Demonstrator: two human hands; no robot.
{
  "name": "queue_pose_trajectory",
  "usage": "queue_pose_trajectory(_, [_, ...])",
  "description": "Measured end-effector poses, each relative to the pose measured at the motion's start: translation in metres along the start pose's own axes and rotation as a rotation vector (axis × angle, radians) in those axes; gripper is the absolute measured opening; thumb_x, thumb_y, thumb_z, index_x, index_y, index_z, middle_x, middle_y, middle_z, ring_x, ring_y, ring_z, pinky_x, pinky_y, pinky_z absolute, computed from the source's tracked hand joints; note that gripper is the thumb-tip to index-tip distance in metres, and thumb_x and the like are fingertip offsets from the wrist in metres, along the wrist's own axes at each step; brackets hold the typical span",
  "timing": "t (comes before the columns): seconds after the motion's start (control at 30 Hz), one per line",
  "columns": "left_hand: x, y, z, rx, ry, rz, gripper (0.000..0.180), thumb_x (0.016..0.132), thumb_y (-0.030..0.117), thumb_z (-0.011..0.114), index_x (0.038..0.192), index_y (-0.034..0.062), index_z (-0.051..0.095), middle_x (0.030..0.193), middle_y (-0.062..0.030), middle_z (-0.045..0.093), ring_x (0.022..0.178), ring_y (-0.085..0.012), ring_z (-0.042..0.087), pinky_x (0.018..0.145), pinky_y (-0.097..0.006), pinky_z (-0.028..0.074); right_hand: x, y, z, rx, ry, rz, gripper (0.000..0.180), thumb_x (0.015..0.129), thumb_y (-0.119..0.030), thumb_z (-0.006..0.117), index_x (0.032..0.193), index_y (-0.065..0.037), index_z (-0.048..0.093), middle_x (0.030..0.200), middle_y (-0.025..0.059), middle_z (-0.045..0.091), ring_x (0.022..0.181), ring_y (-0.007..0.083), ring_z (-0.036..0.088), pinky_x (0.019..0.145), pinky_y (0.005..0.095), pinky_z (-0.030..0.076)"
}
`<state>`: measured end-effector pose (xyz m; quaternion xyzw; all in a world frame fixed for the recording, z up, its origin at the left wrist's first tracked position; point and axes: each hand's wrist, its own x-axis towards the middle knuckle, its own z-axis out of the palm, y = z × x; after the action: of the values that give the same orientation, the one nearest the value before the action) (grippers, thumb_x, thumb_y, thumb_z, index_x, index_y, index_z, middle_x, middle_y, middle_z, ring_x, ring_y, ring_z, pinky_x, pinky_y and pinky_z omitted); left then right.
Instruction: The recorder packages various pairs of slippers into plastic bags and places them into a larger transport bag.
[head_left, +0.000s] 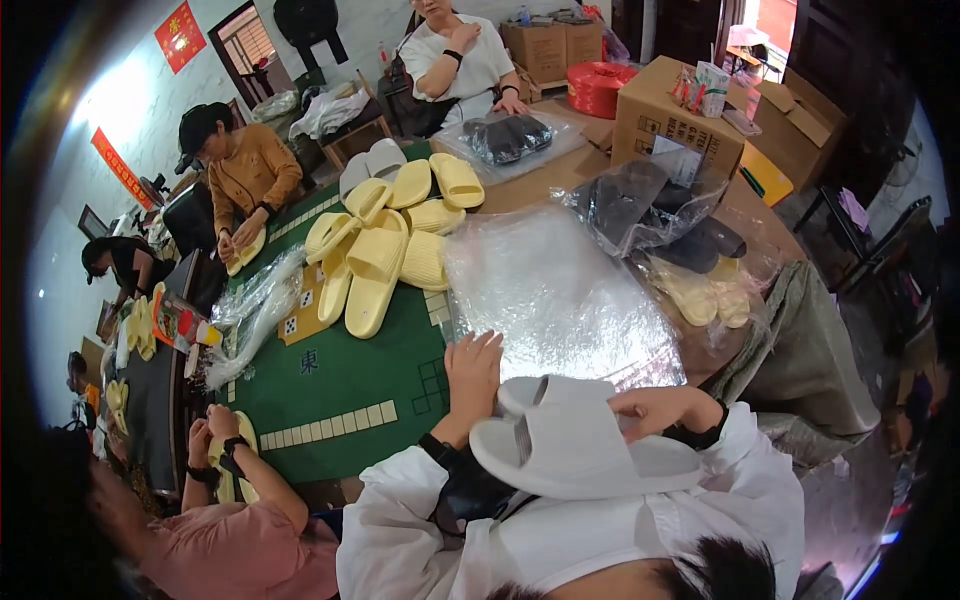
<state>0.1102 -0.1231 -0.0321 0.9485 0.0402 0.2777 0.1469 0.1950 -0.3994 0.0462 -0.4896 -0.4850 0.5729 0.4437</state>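
Observation:
A pair of light grey slippers point(575, 450) is held close in front of my chest, the second slipper partly hidden behind the first. My right hand point(665, 407) grips the pair at the foot opening, some of its fingers out of sight inside. My left hand point(473, 372) lies with fingers stretched out at the near left edge of a stack of clear plastic bags point(560, 290), just left of the slippers. Beyond that stack, a heap of pale yellow slippers point(378, 260) rests on the green mat point(330, 380).
Bagged dark slippers point(640, 205) and bagged yellow slippers point(705, 295) lie to the right, near a large carton point(680, 115). Co-workers sit around the table; one at left point(240, 165) handles a yellow slipper. A grey-green cloth point(800, 350) hangs at the right edge.

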Motion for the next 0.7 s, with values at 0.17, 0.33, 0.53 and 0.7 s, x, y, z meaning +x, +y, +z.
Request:
queue_pose_trajectory(0.17, [0.008,0.013,-0.021,-0.342,0.124,-0.165,0.026,0.088,0.012,0.051,0.113,0.0064,0.057,0.117,-0.0146,0.055,0.109,-0.0343,0.048,0.094,-0.041,0.036,0.005,-0.018,0.005,-0.119,0.421,0.233,0.041,0.086,-0.019,0.057,0.122,-0.001,0.046,0.107,0.0079,0.056,0.096,0.0139,0.05,0.083,0.0271,0.04])
queue_pose_trajectory(0.33, [0.016,0.035,-0.026,-0.566,0.17,-0.198,0.03,0.089,0.008,0.047,0.117,0.0023,0.053,0.119,-0.0193,0.052,0.111,-0.0352,0.048,0.095,-0.039,0.037,0.006,-0.005,0.004,-0.413,0.724,0.174,0.04,0.084,-0.028,0.059,0.114,-0.003,0.051,0.073,0.0095,0.057,0.066,0.0157,0.053,0.058,0.0309,0.041])
queue_pose_trajectory(0.53, [0.004,0.065,-0.021,-0.467,-0.022,-0.003,0.038,0.083,0.006,0.051,0.121,0.0117,0.054,0.132,-0.0167,0.041,0.123,-0.042,0.032,0.101,-0.047,0.027,0.019,0.01,0.013,-0.754,0.92,0.101,0.04,0.075,-0.029,0.065,0.103,-0.002,0.054,0.058,0.018,0.052,0.053,0.032,0.052,0.051,0.0377,0.04])
queue_pose_trajectory(0.7, [0.002,0.073,-0.023,-0.506,-0.093,0.081,0.039,0.082,0.005,0.053,0.119,0.016,0.056,0.135,-0.0124,0.04,0.124,-0.0425,0.03,0.101,-0.047,0.027,0.026,0.005,0.016,-0.905,1.001,0.144,0.036,0.076,-0.029,0.063,0.096,0.001,0.055,0.07,0.0196,0.058,0.074,0.0377,0.057,0.071,0.0438,0.04])
